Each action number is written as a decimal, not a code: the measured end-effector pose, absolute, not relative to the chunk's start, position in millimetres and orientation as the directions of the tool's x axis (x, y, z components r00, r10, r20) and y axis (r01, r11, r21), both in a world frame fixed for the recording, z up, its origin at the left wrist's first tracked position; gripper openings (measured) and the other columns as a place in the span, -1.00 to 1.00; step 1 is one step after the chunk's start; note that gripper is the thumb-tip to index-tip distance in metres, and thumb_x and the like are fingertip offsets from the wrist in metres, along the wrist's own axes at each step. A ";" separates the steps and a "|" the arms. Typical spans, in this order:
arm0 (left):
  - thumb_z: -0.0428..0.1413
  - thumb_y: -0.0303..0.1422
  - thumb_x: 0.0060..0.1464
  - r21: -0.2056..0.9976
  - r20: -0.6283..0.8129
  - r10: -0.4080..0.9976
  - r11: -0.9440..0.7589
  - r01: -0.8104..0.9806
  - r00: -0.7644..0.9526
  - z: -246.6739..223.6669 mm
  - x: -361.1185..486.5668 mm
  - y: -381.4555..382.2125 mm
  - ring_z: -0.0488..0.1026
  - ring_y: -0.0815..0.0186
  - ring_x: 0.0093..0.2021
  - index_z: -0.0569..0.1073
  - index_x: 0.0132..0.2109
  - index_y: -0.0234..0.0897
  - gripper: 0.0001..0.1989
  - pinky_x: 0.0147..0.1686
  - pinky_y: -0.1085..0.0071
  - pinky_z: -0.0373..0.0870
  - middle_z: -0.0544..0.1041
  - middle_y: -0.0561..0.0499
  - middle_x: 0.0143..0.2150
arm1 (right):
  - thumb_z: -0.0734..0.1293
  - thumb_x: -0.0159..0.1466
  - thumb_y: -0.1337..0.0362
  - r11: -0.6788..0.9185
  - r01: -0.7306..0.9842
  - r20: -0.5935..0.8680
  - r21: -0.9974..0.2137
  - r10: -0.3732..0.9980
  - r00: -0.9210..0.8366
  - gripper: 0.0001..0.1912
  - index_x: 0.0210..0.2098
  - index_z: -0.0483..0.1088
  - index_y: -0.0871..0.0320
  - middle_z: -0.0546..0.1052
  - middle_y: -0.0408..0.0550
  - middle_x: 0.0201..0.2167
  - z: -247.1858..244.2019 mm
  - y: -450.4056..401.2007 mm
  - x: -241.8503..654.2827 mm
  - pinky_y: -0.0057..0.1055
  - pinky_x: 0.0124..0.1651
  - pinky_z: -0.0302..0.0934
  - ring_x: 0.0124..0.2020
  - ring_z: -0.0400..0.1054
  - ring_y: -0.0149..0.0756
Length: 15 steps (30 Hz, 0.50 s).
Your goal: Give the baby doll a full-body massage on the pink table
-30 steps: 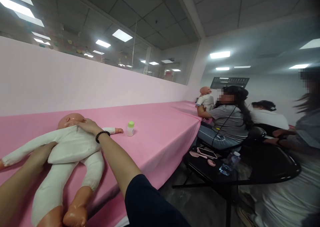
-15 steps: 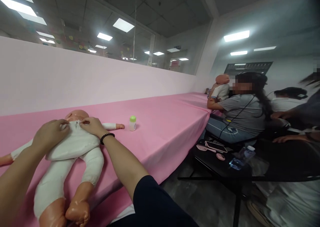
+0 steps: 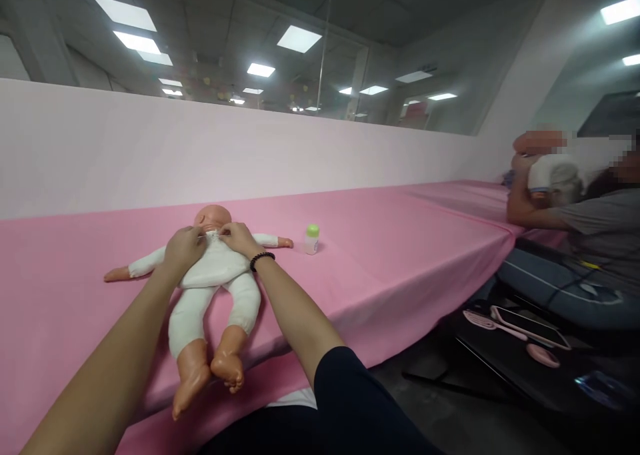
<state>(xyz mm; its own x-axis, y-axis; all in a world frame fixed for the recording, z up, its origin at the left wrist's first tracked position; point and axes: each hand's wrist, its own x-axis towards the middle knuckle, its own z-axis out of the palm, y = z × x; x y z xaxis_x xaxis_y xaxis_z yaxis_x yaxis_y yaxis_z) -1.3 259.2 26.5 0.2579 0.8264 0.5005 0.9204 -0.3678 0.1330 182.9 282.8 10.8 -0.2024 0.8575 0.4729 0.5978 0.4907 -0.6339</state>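
On the pink tablecloth point(image 3: 370, 268) a baby doll point(image 3: 214, 269) lies on its back, head away from me and bare feet toward me at the table edge. Its torso, arms and upper legs are white cloth. My left hand point(image 3: 185, 247) pinches the cloth at one side of the neck. Opposite it, my right hand point(image 3: 241, 239), with a black beaded bracelet at the wrist, pinches the other side of the neckline. Fingers of both hands are closed. A small bottle with a green cap point(image 3: 312, 239) stands upright to the right of the doll's arm.
A low white wall point(image 3: 280, 151) with a window above runs behind the table. At right, a co-worker point(image 3: 595, 221) holds another doll. A black chair there carries a pink hairbrush point(image 3: 483, 319), a phone point(image 3: 533, 328) and a pink oval object point(image 3: 543, 355).
The view has swung to the left, so the doll and bottle appear further right and the co-worker is partly cut off. Both hands remain at the doll's neckline.
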 end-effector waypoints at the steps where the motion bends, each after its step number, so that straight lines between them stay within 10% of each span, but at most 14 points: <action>1: -0.04 -0.34 0.20 0.138 0.512 0.817 -0.383 0.913 0.265 28.0 -1.6 256.3 0.54 -0.06 -0.01 0.55 -0.04 -0.33 -0.66 -0.10 0.20 0.39 0.60 -0.28 -0.07 | 0.42 0.30 0.46 0.492 0.595 0.463 -0.636 0.860 -0.216 -0.90 -0.23 0.60 0.19 0.66 -0.04 -0.14 15.7 278.6 185.0 -0.45 0.08 0.29 -0.08 0.52 -0.32; 15: 0.07 -0.37 0.06 0.257 0.328 0.877 -0.440 0.860 0.351 35.2 2.1 248.5 0.55 0.07 -0.19 0.51 -0.29 -0.20 -0.88 -0.30 0.29 0.28 0.64 -0.09 -0.19 | 0.41 0.19 0.47 0.418 0.677 0.264 -0.605 0.908 -0.325 -0.91 -0.42 0.53 0.19 0.62 -0.07 -0.34 27.4 259.4 188.3 -0.47 -0.25 0.17 -0.28 0.43 -0.33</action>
